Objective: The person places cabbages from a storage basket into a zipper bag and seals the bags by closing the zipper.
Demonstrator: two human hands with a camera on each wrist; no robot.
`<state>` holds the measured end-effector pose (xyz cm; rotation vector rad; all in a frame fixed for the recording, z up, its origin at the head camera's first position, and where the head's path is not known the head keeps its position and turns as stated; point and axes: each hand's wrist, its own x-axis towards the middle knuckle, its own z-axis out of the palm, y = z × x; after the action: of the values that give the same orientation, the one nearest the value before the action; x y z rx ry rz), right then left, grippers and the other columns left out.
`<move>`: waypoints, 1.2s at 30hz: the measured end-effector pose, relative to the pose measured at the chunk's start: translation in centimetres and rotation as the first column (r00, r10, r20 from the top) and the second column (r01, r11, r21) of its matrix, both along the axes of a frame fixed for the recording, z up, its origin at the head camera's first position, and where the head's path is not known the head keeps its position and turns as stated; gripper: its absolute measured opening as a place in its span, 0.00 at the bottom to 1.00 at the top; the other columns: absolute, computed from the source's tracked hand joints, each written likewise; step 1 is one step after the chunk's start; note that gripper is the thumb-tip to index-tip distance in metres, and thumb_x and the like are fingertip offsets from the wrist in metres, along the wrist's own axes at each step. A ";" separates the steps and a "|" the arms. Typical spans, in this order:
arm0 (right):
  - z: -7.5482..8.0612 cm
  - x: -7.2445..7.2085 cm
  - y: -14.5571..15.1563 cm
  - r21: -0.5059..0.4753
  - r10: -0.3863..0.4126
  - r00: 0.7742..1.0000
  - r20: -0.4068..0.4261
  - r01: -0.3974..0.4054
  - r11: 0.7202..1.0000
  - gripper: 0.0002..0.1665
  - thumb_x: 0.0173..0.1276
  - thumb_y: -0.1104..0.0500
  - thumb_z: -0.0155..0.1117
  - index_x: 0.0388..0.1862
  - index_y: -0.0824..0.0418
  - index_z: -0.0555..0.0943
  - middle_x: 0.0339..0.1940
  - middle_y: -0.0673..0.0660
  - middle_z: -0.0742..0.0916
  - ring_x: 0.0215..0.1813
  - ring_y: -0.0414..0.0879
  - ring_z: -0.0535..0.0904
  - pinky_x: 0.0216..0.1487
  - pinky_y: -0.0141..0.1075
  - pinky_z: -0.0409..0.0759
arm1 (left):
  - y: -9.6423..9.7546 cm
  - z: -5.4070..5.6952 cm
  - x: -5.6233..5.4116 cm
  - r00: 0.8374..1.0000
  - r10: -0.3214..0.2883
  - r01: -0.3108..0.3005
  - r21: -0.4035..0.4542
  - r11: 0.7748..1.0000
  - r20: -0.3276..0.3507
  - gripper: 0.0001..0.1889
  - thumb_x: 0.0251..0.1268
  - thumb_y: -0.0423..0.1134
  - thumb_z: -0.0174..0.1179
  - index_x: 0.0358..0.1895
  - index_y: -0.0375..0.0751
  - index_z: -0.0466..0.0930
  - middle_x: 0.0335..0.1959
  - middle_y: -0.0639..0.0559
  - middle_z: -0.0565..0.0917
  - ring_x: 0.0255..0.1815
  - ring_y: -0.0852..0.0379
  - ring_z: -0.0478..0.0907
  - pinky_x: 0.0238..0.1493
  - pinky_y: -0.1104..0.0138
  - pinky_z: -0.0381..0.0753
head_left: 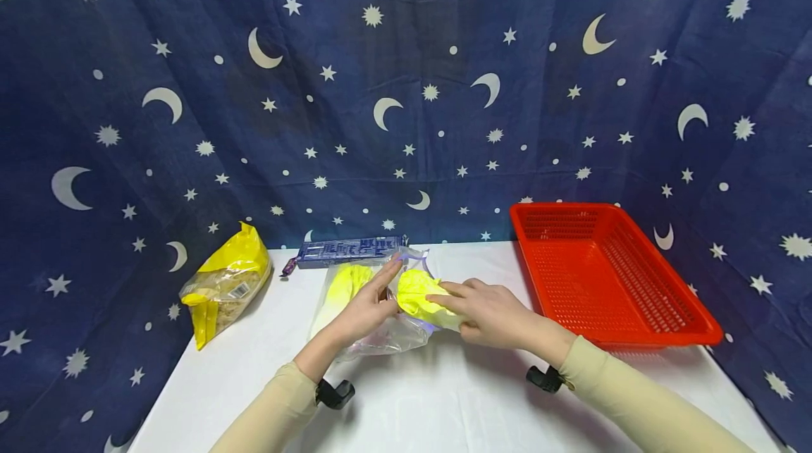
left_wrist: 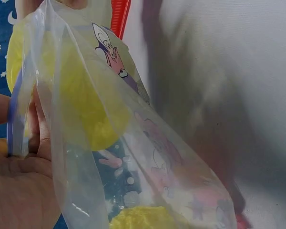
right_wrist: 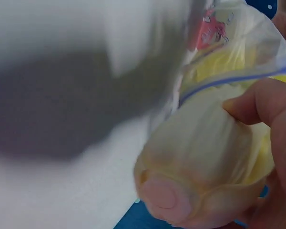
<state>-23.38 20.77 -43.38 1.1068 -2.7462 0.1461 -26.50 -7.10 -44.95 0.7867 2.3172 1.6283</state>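
My right hand [head_left: 495,312] grips a baby napa cabbage [right_wrist: 195,138] by its pale stem end, thumb on top. Its yellow leafy end lies inside the mouth of a clear zip bag [head_left: 390,342] with a purple-blue zip strip and printed cartoon figures. My left hand [head_left: 364,312] holds the bag's open edge, with some fingers inside the mouth, as the left wrist view shows. Another yellow-leaved cabbage [head_left: 345,285] shows through the plastic on the left side of the bag.
A red plastic basket [head_left: 660,277] stands at the right. Behind the zip bag lies a dark blue printed box [head_left: 349,249], with a small purple wrapped candy [head_left: 289,268] beside it. A yellow, partly see-through food bag [head_left: 235,270] sits on the white table [head_left: 406,411] at the left.
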 end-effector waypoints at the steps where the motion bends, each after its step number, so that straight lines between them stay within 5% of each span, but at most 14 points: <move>1: 0.1 -0.2 -0.1 0.012 -0.003 1.000 0.015 0.003 1.000 0.42 0.58 0.57 0.68 0.74 0.39 0.74 0.72 0.49 0.78 0.56 0.50 0.80 0.27 0.39 0.77 | 0.0 -0.1 0.0 1.000 -0.004 0.004 -0.001 1.000 -0.012 0.44 0.63 0.27 0.56 0.83 0.42 0.50 0.85 0.57 0.44 0.66 0.49 0.72 0.55 0.61 0.82; 5: 0.6 -1.1 -0.4 0.054 -0.028 0.997 0.076 0.024 0.998 0.40 0.59 0.55 0.69 0.73 0.40 0.76 0.71 0.50 0.79 0.52 0.51 0.81 0.28 0.41 0.77 | 0.0 0.0 0.1 0.999 -0.011 0.011 0.000 1.000 -0.035 0.44 0.62 0.25 0.55 0.83 0.41 0.50 0.84 0.63 0.45 0.81 0.53 0.49 0.68 0.53 0.73; 9: 1.1 -1.8 -1.1 0.106 -0.067 0.991 0.115 0.055 0.993 0.38 0.60 0.53 0.69 0.72 0.41 0.77 0.68 0.51 0.81 0.46 0.52 0.81 0.30 0.43 0.77 | 0.2 0.1 0.1 0.998 -0.021 0.020 -0.016 1.000 -0.051 0.43 0.64 0.24 0.54 0.83 0.42 0.50 0.83 0.68 0.44 0.81 0.55 0.51 0.67 0.56 0.73; 13: 1.6 -2.4 -2.0 0.148 -0.113 0.981 0.158 0.089 0.985 0.38 0.59 0.51 0.68 0.72 0.42 0.77 0.66 0.51 0.82 0.45 0.52 0.81 0.33 0.45 0.78 | 0.6 -0.1 0.2 0.996 -0.045 0.042 -0.041 0.998 -0.079 0.42 0.66 0.24 0.53 0.83 0.42 0.50 0.84 0.62 0.42 0.82 0.53 0.46 0.72 0.55 0.68; 19: 1.7 -3.6 -2.5 0.074 -0.181 0.944 0.274 0.167 0.983 0.39 0.56 0.48 0.67 0.72 0.40 0.78 0.58 0.47 0.84 0.41 0.44 0.80 0.33 0.45 0.77 | 0.9 -0.3 0.5 0.996 -0.055 0.051 -0.043 0.998 -0.077 0.43 0.65 0.25 0.55 0.83 0.43 0.49 0.85 0.56 0.43 0.83 0.50 0.43 0.75 0.50 0.63; 23: 1.5 -4.3 -2.2 -0.041 -0.212 0.881 0.424 0.252 0.967 0.41 0.56 0.46 0.68 0.73 0.40 0.76 0.56 0.48 0.84 0.41 0.41 0.78 0.37 0.44 0.77 | 1.0 -0.6 0.7 0.997 -0.037 0.035 -0.029 0.999 -0.069 0.44 0.64 0.26 0.58 0.83 0.42 0.50 0.85 0.55 0.43 0.83 0.50 0.44 0.74 0.51 0.64; 26: 1.2 -4.6 -2.0 -0.171 -0.160 0.825 0.542 0.295 0.940 0.43 0.57 0.47 0.70 0.75 0.46 0.75 0.60 0.53 0.84 0.43 0.43 0.79 0.41 0.43 0.79 | 1.1 -0.8 0.7 0.997 -0.024 0.022 -0.027 0.999 -0.072 0.44 0.64 0.27 0.58 0.83 0.41 0.50 0.85 0.54 0.42 0.83 0.51 0.43 0.74 0.53 0.64; 31: 0.6 -5.1 -1.8 -0.396 0.003 0.719 0.695 0.380 0.836 0.42 0.60 0.53 0.73 0.75 0.58 0.74 0.62 0.57 0.84 0.44 0.45 0.80 0.47 0.38 0.80 | 1.1 -1.2 0.8 0.998 -0.009 0.008 -0.017 1.000 -0.056 0.44 0.65 0.27 0.57 0.83 0.40 0.46 0.85 0.54 0.40 0.82 0.49 0.45 0.75 0.55 0.62; 36: 0.3 -5.5 -1.7 -0.457 0.081 0.612 0.787 0.489 0.743 0.41 0.62 0.55 0.72 0.75 0.58 0.74 0.51 0.57 0.87 0.38 0.46 0.83 0.39 0.38 0.83 | 1.2 -1.5 1.0 0.999 0.021 -0.023 -0.044 0.999 -0.040 0.45 0.66 0.29 0.57 0.84 0.43 0.44 0.85 0.56 0.38 0.83 0.50 0.41 0.75 0.55 0.60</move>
<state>-28.86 19.02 -43.09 0.5211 -2.9845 1.7823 -25.45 -5.87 -46.47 0.7937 2.3888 1.5776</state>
